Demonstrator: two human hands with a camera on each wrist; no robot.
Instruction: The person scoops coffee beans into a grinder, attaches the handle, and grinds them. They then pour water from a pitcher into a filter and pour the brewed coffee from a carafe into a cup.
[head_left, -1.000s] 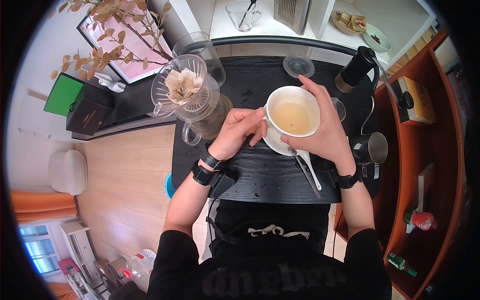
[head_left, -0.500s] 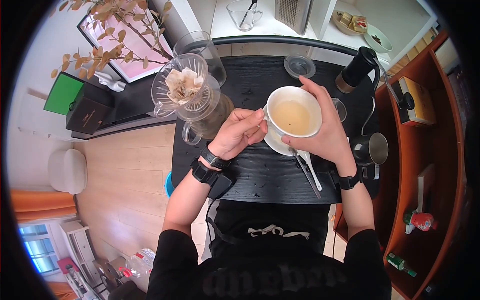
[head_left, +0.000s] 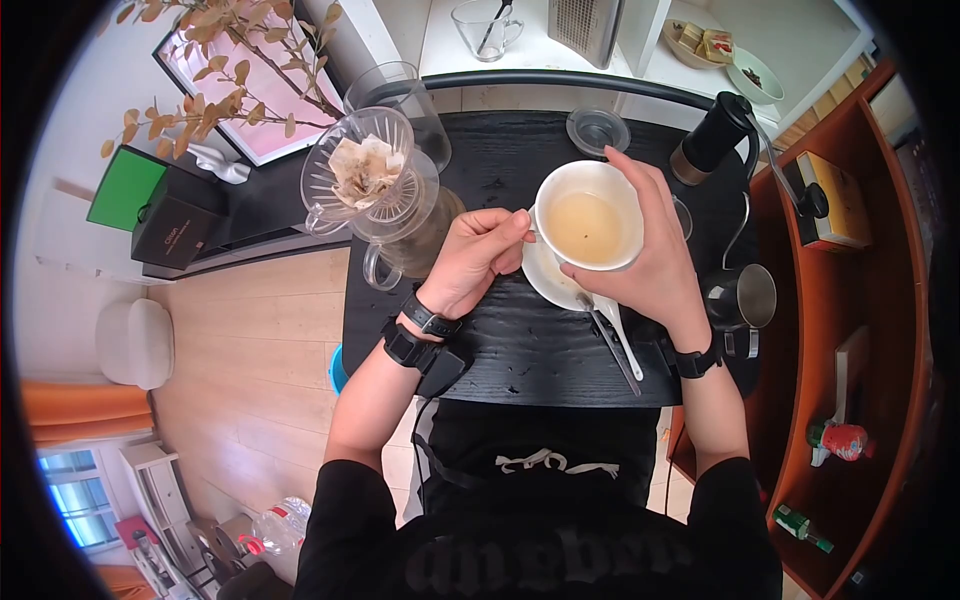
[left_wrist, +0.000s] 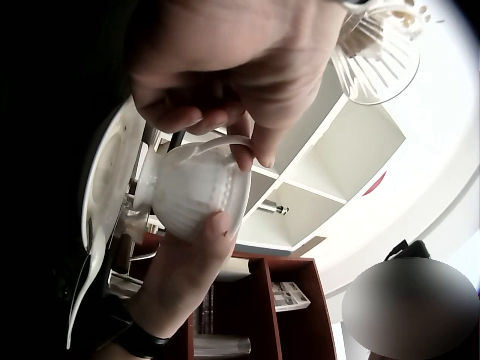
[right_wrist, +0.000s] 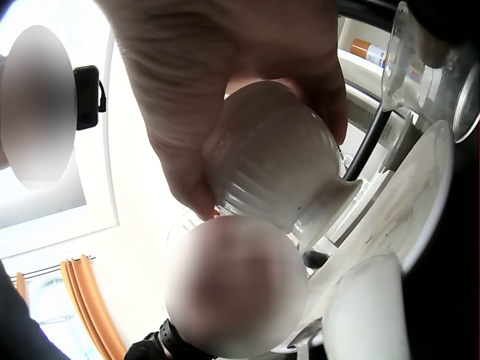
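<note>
A white teacup (head_left: 588,225) with pale yellow liquid and a dark speck in it is held up over a white saucer (head_left: 548,283). My left hand (head_left: 472,255) pinches the cup's handle between thumb and forefinger, plain in the left wrist view, where the fluted cup (left_wrist: 196,187) shows from the side. Round the cup's far side curve the fingers of my right hand (head_left: 650,240), its thumb on the near side of the bowl. A white spoon (head_left: 622,345) and a thin metal utensil (head_left: 612,352) lean from the saucer toward the table's front edge.
On the left of the black table (head_left: 500,350) stands a glass server (head_left: 425,235) topped by a clear dripper (head_left: 360,170) with a used filter. A metal pitcher (head_left: 750,297) and black hand grinder (head_left: 712,140) stand at right. A glass lid (head_left: 598,132) lies at the back.
Over the last half second the teacup has shifted slightly up and away, uncovering more of the saucer. My left fingers have drawn in closer around its handle.
</note>
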